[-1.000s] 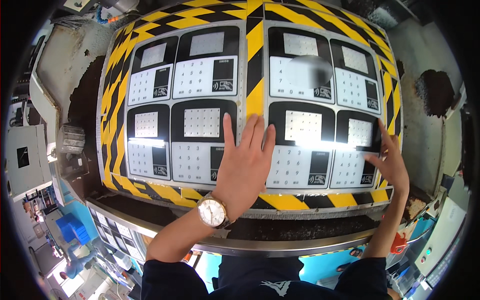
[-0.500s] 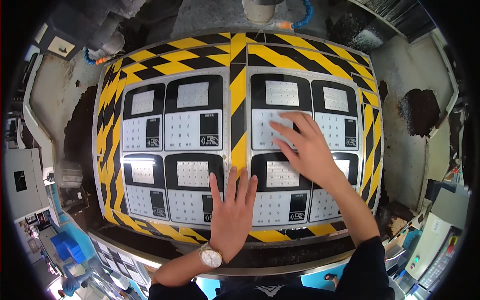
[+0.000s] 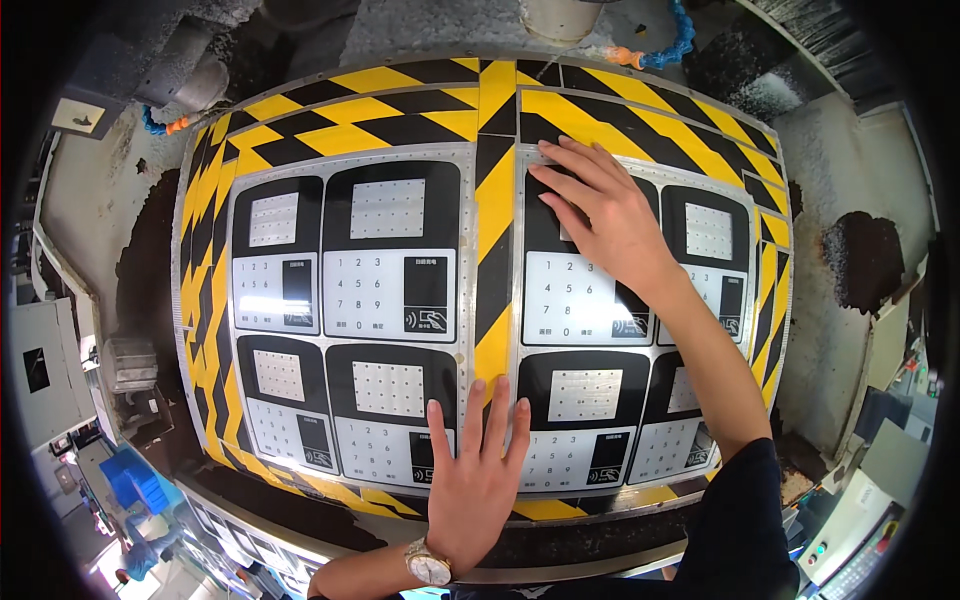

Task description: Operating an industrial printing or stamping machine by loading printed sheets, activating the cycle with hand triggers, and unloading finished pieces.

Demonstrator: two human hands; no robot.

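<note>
Several black-and-white keypad panels (image 3: 390, 275) lie in two groups on a flat bed edged with yellow-and-black striped tape (image 3: 495, 250). Each has a rectangular window, with a dotted silvery surface showing through. My right hand (image 3: 610, 215) is over the far part of the upper panel (image 3: 550, 305) right of the central strip. Its fingers stretch to the panel's top edge and hide part of its window; no held object shows. My left hand (image 3: 475, 480) lies spread out at the near end of the central strip, its fingertips between the two lower panels. A watch (image 3: 428, 564) is on that wrist.
A grey cylindrical machine part (image 3: 560, 15) hangs at the far edge, beside a blue-and-orange jointed hose (image 3: 675, 45). Another such hose (image 3: 160, 123) is at the far left. Rust-stained walls flank the bed. A control box with buttons (image 3: 850, 540) stands at the near right.
My right hand has moved away from me, from the upper panel's keypad to its top edge. My left hand stays by the central strip. The view has shifted slightly.
</note>
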